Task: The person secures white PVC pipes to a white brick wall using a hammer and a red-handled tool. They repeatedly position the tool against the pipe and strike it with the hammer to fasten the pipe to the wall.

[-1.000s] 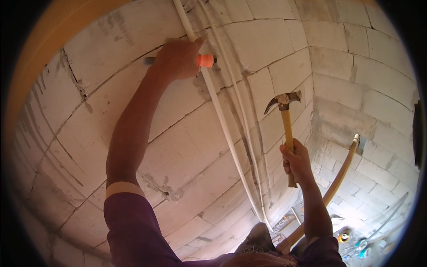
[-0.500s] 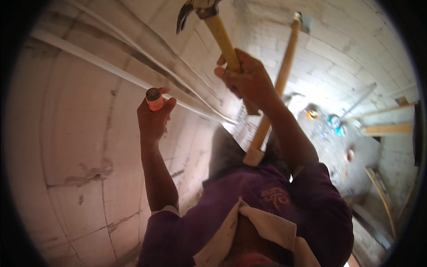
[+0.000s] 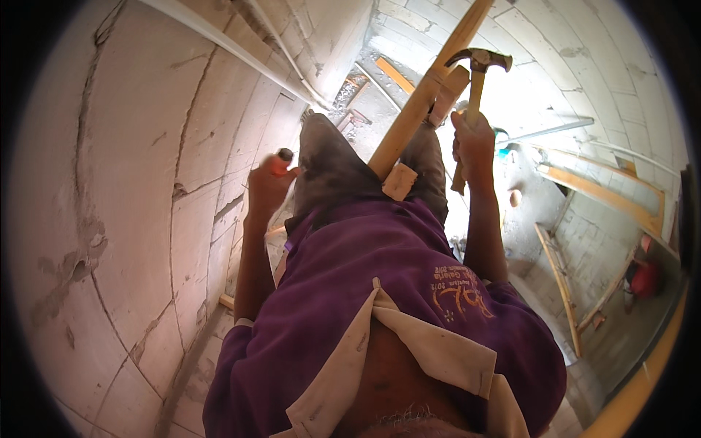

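Note:
My right hand [image 3: 475, 146] is closed round the wooden handle of a claw hammer [image 3: 478, 64], held upright with its steel head above the fist. On the left, my left hand [image 3: 269, 188] is wrapped round a short tool with an orange grip and dark round end [image 3: 283, 158]. Its lower part is hidden in the fist, beside the pale block wall [image 3: 139, 197]. Between the hands, a long wooden beam [image 3: 409, 120] slants up from my lap, with a small wood block [image 3: 399, 181] at its near end.
White pipes [image 3: 219, 40] run along the left wall. Wooden boards [image 3: 599, 197] lean at the right, near a narrow wooden frame [image 3: 558, 285]. Loose wood scraps [image 3: 395, 75] lie on the floor ahead. Something red [image 3: 644, 274] is at the far right.
Both hands have come down from higher in the view, the right one bringing the hammer lower and further right. Each keeps its hold. The view has also shifted, showing more of my lap.

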